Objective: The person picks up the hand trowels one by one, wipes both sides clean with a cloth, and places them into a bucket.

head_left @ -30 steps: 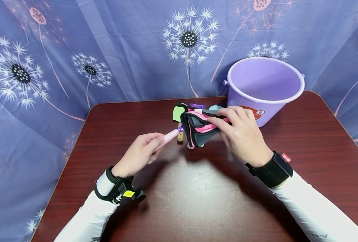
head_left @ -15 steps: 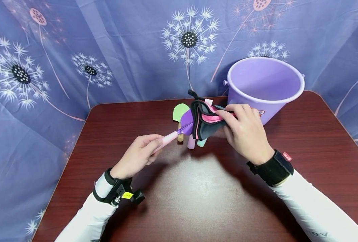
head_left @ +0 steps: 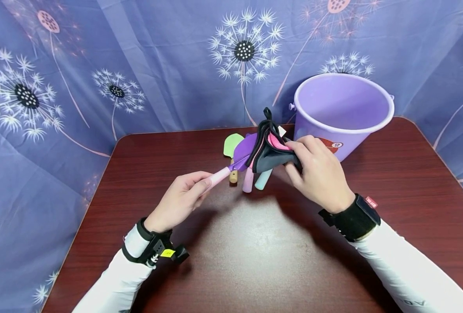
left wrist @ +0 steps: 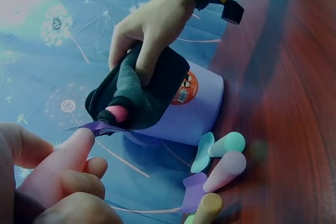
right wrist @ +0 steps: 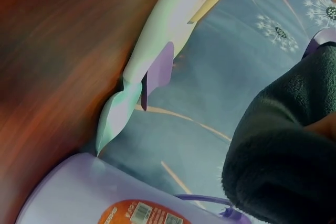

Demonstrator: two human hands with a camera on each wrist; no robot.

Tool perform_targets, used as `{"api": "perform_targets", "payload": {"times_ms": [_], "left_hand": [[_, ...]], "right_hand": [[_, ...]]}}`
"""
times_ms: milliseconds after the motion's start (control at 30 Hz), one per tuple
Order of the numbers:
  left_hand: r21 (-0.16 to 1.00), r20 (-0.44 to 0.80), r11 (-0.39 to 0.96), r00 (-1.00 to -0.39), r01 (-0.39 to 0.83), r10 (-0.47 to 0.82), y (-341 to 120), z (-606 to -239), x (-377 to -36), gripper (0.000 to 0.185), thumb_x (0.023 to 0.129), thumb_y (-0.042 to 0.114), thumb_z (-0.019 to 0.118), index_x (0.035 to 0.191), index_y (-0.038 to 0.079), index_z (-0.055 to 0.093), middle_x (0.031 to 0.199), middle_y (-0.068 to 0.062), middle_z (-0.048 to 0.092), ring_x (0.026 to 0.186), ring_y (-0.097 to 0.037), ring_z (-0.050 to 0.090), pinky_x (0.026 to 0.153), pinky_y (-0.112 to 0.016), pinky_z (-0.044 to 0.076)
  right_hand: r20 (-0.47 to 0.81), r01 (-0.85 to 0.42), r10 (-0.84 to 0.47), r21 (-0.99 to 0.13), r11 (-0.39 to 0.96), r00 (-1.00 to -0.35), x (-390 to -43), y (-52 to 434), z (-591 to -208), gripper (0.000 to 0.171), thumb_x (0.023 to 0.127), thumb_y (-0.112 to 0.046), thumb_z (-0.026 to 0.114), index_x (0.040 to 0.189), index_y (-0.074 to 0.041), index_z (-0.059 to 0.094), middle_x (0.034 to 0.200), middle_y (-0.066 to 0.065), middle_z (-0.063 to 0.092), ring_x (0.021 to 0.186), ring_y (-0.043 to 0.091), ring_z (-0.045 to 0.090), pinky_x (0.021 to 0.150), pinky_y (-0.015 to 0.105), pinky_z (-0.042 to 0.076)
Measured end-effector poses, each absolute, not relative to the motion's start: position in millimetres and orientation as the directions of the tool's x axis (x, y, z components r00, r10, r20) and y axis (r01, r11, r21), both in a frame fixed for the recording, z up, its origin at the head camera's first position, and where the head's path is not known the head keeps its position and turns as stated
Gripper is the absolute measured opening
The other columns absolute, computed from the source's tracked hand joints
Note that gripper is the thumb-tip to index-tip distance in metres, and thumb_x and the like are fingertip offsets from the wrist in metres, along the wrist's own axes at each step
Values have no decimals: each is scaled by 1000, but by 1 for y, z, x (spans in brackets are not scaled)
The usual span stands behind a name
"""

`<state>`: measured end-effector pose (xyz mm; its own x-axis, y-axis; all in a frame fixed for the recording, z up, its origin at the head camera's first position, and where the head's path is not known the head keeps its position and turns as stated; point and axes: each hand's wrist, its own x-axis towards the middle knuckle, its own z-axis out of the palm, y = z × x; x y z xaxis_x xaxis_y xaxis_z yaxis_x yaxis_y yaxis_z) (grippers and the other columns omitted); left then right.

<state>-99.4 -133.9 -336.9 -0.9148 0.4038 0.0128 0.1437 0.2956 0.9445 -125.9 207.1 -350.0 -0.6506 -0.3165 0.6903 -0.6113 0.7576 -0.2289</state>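
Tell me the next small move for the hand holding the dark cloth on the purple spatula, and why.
Probably slide the black and pink cloth along the purple spatula blade toward its tip. The right hand grips the cloth bunched around the blade, while the left hand pinches the pink handle, holding it steady above the table.

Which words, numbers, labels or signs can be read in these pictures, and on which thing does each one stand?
No text reads clearly.
Round orange sticker on the purple bucket: a barcode and small figures, too small to read.
Red tag on the black wrist strap of the right hand: white letters, too small to read.
Yellow tag on the left wrist mount: blurred.
White sleeve: dark letters near the lower edge, cut off.
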Motion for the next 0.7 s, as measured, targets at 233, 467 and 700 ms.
{"api": "perform_targets", "payload": {"times_ms": [233, 467, 700], "left_hand": [[947, 19, 289, -919, 144, 394, -131, -338, -101, 21, 111, 22, 56, 113, 10, 73, 63, -2, 39, 54, -13, 33, 48, -26, 25], [932, 28, 323, -923, 162, 383, -129, -339, -103, 23, 112, 24, 56, 109, 9, 72, 63, -2, 40, 55, -13, 34, 49, -26, 26], [928, 11, 339, -919, 157, 395, -128, -337, -102, 21, 111, 21, 56, 112, 9, 73, 62, -1, 40, 54, -13, 34, 49, -27, 26]], "right_hand": [[672, -621, -336, -236, 747, -660, -120, 200, -350, 35, 94, -19, 65, 123, 0, 69, 108, 11, 62, 97, 31, 58, 83, 49, 52], [686, -675, -394, -193, 712, -611, -118, 195, -350, 34, 93, -16, 61, 122, 0, 68, 110, 13, 63, 97, 34, 58, 85, 49, 50], [669, -709, -459, -144, 691, -584, -116, 193, -347, 38, 93, -14, 62, 127, 1, 67, 112, 14, 61, 94, 36, 56, 82, 49, 47]]}}
